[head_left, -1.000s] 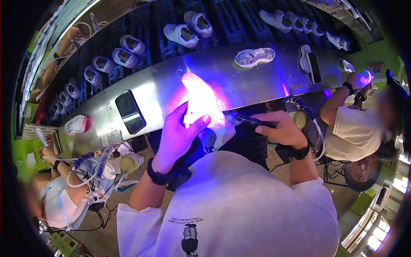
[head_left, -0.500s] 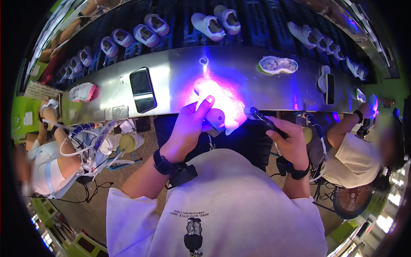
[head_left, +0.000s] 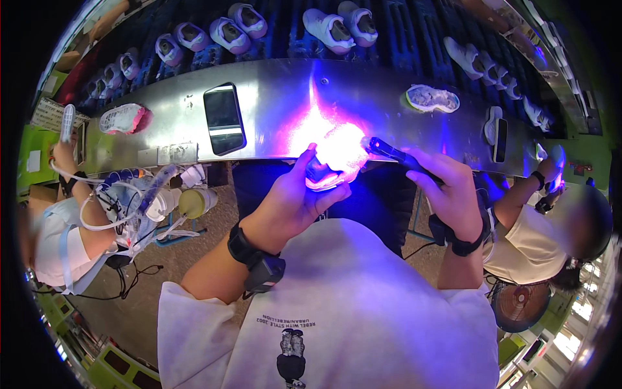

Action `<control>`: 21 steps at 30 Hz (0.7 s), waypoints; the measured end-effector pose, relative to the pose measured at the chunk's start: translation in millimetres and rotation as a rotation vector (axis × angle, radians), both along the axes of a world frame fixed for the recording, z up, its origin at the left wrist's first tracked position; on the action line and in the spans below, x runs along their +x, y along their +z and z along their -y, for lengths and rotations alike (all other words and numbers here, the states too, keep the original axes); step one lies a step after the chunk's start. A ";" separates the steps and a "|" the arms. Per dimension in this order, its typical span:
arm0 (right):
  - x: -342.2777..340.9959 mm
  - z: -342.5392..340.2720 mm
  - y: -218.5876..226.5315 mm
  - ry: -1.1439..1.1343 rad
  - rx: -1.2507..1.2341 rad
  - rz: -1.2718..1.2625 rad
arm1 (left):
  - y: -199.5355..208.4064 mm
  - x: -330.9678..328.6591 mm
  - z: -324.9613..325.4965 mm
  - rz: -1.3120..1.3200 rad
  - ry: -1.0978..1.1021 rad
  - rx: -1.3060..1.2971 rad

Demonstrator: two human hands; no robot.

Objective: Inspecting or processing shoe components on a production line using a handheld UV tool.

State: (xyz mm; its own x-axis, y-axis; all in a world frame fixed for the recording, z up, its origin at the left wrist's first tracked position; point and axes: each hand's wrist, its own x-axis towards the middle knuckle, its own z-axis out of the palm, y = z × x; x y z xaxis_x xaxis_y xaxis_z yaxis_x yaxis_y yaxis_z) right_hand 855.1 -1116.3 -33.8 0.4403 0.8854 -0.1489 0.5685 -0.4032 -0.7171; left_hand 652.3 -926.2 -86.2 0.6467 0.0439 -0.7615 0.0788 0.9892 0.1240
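Note:
My left hand (head_left: pixel 288 202) is closed around a shoe (head_left: pixel 343 159) at the near edge of the steel bench, with the thumb and fingers along its left and lower sides. Strong white-pink glare washes out most of the shoe, and its dark opening shows beside my thumb. In my right hand (head_left: pixel 453 194) is a brush (head_left: pixel 392 153) with a long dark handle, gripped between thumb and fingers. Its tip meets the right side of the glowing shoe; the bristles are lost in the light.
Beyond the steel bench (head_left: pixel 272 84), white shoes (head_left: pixel 336 31) stand on a dark conveyor (head_left: pixel 402 42). On the bench lie a dark phone-like slab (head_left: pixel 224 120), a pink-edged sole (head_left: pixel 123 118) and another sole (head_left: pixel 433 98). Co-workers (head_left: pixel 528 223) sit on both sides; tubes and a yellowish pot (head_left: pixel 196 202) stand left.
The shoe has turned in my left hand, and its opening now shows near my thumb. My right hand has raised the brush slightly up and left against it. The left co-worker's hand lifts a sole.

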 end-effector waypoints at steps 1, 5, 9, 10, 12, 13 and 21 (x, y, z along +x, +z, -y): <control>0.6 -0.7 -5.9 -0.016 0.051 -0.002 | -0.7 2.0 -0.7 -0.019 0.005 -0.071; -0.9 -0.7 -20.6 -0.035 0.250 -0.034 | -18.2 -3.7 -0.6 0.140 0.012 -0.368; -1.4 3.1 -35.7 -0.077 0.221 -0.070 | -32.5 1.4 2.1 0.237 0.031 -0.709; -3.4 7.4 -40.8 -0.079 0.221 -0.065 | -32.2 3.4 4.0 0.241 0.027 -0.710; -9.1 10.6 -51.8 -0.126 0.238 -0.095 | -25.0 7.8 2.9 0.222 0.009 -0.794; -13.6 11.7 -61.6 -0.140 0.340 -0.062 | -21.7 9.3 4.0 0.230 0.019 -0.782; -14.0 41.2 -92.8 -0.257 0.298 0.020 | -2.9 42.6 12.0 0.220 0.067 -0.157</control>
State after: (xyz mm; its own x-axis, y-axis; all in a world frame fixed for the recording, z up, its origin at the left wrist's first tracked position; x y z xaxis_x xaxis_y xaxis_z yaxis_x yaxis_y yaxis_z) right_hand 841.1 -1157.5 -126.6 0.6534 0.7492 0.1089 0.4911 -0.3099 -0.8141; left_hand 694.9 -938.2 -89.1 0.7968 -0.0157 -0.6040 0.0010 0.9997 -0.0246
